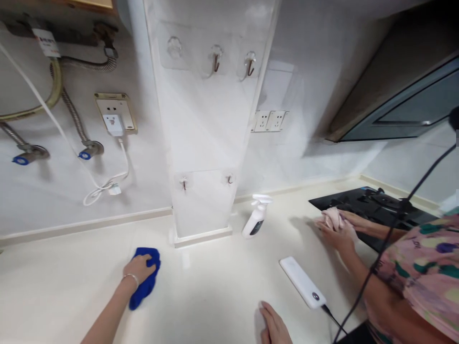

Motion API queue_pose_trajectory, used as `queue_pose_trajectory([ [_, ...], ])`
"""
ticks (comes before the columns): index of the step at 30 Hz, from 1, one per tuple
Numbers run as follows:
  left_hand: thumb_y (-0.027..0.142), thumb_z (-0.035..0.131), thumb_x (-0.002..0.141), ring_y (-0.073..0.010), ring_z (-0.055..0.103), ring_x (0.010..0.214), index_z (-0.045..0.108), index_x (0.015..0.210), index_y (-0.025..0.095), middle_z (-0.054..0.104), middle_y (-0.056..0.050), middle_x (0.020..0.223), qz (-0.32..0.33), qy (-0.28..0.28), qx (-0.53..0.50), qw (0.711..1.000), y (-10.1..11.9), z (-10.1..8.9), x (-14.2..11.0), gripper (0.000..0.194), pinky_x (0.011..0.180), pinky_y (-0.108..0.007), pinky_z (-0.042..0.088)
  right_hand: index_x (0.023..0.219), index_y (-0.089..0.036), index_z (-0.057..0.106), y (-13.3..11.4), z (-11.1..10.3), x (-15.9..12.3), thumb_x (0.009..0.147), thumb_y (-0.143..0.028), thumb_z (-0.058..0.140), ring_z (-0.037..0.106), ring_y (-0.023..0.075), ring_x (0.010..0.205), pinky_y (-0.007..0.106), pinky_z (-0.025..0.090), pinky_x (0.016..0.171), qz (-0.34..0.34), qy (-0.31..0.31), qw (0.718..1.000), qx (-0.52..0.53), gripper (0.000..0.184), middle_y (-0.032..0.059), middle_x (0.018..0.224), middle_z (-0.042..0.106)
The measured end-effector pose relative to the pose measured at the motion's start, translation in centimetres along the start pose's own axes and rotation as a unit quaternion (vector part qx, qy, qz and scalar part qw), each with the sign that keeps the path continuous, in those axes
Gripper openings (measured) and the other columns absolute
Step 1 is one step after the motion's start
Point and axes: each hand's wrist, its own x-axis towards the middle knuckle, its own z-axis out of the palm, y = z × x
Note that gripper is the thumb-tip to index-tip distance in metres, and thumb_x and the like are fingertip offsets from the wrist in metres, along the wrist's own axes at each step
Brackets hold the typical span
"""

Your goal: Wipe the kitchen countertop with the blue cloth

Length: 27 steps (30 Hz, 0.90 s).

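Note:
On the pale countertop (pixel 201 291), left of the middle, my left hand (pixel 139 269) presses on a crumpled blue cloth (pixel 145 289), its fingers curled over the fabric. A bracelet circles that wrist. My right hand (pixel 273 325) shows only partly at the bottom edge, fingers stretched out, with nothing seen in it. Between that hand and the stove area lies a white power bank (pixel 301 282) with a black cable plugged into its near end. Farther back, a white spray bottle (pixel 256 217) stands near the wall pillar.
At the right, another person's hands (pixel 337 229) hold a light pink cloth (pixel 333 218) beside a black gas hob (pixel 373 203). A black cable (pixel 385 239) crosses the right side. A pillar with hooks (pixel 204 143) juts out; pipes and a white cord (pixel 125 162) hang left.

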Motion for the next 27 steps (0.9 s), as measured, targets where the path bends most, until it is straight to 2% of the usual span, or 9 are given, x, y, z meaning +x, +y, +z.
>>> queue_pose_trajectory([
  [4,0.044,0.053,0.08,-0.0241,0.063,0.105,0.068,0.117,0.026,0.065,-0.011,0.116,0.074,-0.009,-0.004,0.997,5.7,3.2,-3.0,0.044,0.09,-0.035,0.049,0.14,-0.023,0.044,-1.0,-0.6,0.0,0.089,-0.017,0.045,0.055,0.027,0.127,0.045,0.053,0.101,0.009,-0.009,1.0,0.01,0.051,0.0118,0.141,0.053],
  [8,0.043,0.053,0.081,-0.0211,0.062,0.105,0.068,0.117,0.03,0.061,-0.008,0.115,0.14,-0.012,-0.025,0.99,10.8,6.5,-6.2,0.041,0.088,-0.032,0.049,0.135,-0.022,0.049,-1.5,-0.5,0.4,0.089,-0.016,0.044,0.057,0.026,0.124,0.045,0.055,0.099,0.017,0.015,1.0,0.015,0.047,0.0119,0.138,0.056],
  [13,0.039,0.052,0.081,-0.0202,0.06,0.103,0.067,0.114,0.03,0.058,-0.007,0.111,0.197,0.004,-0.078,0.977,15.1,9.5,-9.1,0.036,0.085,-0.032,0.049,0.132,-0.022,0.053,-2.1,-0.6,1.2,0.087,-0.014,0.044,0.057,0.0247,0.125,0.044,0.055,0.1,0.041,0.024,0.998,0.034,0.047,0.0108,0.136,0.057],
  [17,0.038,0.049,0.084,-0.0204,0.059,0.105,0.066,0.115,0.03,0.058,-0.007,0.11,0.209,0.03,-0.105,0.972,16.0,10.2,-9.6,0.037,0.087,-0.032,0.051,0.13,-0.023,0.056,-2.8,-1.1,1.6,0.084,-0.01,0.043,0.055,0.0243,0.126,0.045,0.052,0.104,0.075,0.02,0.996,0.047,0.05,0.0103,0.137,0.057],
  [23,0.046,0.044,0.086,-0.0207,0.061,0.1,0.066,0.119,0.031,0.061,-0.005,0.107,0.254,0.028,-0.152,0.955,14.9,10.4,-8.8,0.043,0.092,-0.036,0.051,0.128,-0.024,0.057,-3.6,-1.9,2.2,0.08,-0.011,0.046,0.051,0.0252,0.13,0.049,0.043,0.112,0.126,0.007,0.985,0.116,0.051,0.0101,0.139,0.054],
  [25,0.048,0.044,0.086,-0.0213,0.061,0.102,0.066,0.121,0.03,0.061,-0.005,0.108,0.257,0.026,-0.159,0.953,14.7,10.6,-8.6,0.045,0.096,-0.037,0.05,0.127,-0.023,0.056,-3.8,-2.7,3.1,0.081,-0.015,0.05,0.048,0.0261,0.132,0.05,0.038,0.114,0.151,-0.008,0.975,0.165,0.048,0.0115,0.139,0.053],
  [27,0.049,0.044,0.085,-0.0223,0.06,0.105,0.066,0.121,0.031,0.062,-0.006,0.11,0.258,0.027,-0.161,0.952,14.6,10.8,-8.5,0.046,0.098,-0.038,0.049,0.132,-0.023,0.049,-4.0,-4.2,4.5,0.081,-0.024,0.057,0.05,0.0262,0.129,0.049,0.039,0.112,0.2,-0.033,0.949,0.241,0.052,0.0125,0.138,0.051],
])
